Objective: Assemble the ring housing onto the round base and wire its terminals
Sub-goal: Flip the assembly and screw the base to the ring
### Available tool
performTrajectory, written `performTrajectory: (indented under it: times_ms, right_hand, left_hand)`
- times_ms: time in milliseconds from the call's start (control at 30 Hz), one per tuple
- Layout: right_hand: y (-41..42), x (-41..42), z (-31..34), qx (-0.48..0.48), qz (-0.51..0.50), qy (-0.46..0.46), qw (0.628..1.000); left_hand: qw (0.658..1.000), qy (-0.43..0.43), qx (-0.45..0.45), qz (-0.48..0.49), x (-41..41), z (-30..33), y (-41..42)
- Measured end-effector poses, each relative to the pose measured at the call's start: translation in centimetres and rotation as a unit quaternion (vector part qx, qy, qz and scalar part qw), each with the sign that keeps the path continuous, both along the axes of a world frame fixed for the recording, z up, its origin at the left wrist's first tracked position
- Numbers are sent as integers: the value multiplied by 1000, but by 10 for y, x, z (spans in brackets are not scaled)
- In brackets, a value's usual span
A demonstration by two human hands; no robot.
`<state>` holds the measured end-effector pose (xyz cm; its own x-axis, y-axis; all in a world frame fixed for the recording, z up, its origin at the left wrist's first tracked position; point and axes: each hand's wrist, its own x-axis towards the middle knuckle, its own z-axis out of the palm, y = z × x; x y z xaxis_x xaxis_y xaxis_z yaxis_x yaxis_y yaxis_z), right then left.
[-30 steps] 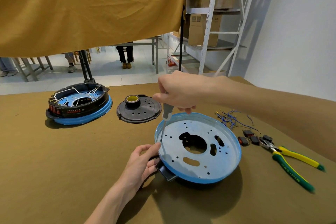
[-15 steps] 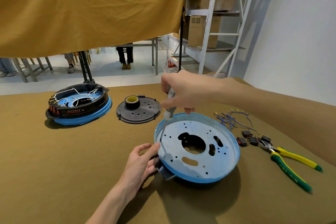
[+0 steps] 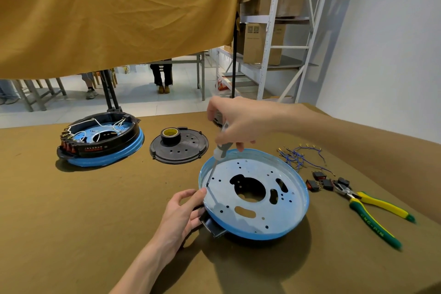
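- Since the earlier frames: right hand [image 3: 241, 124] has kept its clasp on the screwdriver [image 3: 220, 148]; more of the clear handle now shows below the hand, and the shaft leans more steeply. Round base [image 3: 281, 217] and left hand [image 3: 181, 215] unchanged in place.
- Hidden or unclear: top of the screwdriver handle is buried in the right palm. The tip meets the base plate just inside its left rim; whether a screw sits under it cannot be made out. The ring housing [image 3: 212, 224] lies under the base, only a black tab showing at the base's lower left edge. Left fingers [image 3: 194, 219] partly tucked below the rim.
- Round base: blue-rimmed metal disc, on the bench [image 3: 71, 222], slightly tilted, near edge low.
- Right hand: fingers curled round the screwdriver handle, above the base's far left rim.
- Left hand: thumb on the left rim just beside the screwdriver tip, fingers curled against the black tab, gripping base and housing together.
- Right of the base: loose blue wires [image 3: 298, 155], small black switches [image 3: 322, 182], then yellow-green pliers [image 3: 372, 212].
- Beyond the base, to its left: black perforated cover [image 3: 186, 150] carrying a tape roll [image 3: 170, 135]; further left, a finished wired unit [image 3: 100, 142].
- Ochre cloth [image 3: 107, 12] hangs above the bench's far edge.
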<state>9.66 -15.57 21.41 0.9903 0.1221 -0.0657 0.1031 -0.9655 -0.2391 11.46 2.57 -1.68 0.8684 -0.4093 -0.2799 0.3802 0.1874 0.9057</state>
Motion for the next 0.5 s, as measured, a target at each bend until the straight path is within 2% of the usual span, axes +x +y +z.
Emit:
performTrajectory:
  times_ms: [100,233,333,500]
  right_hand:
    - [2,0,-7,-44,-4,-56,997]
    - [-1,-3,-4,-27,4,-2,1000]
    - [3,-3,-11,-55,-18,-77,995]
    - [-5,-8,-10,-40,-24,-4,999]
  left_hand:
    - [1000,-2,-6,0,-1,0,1]
    - [1000,-4,-3,-3,-3,3,1]
    - [1000,-4,-8,-3,-5,4,0]
    - [1000,-7,-10,-1,-7,7,0]
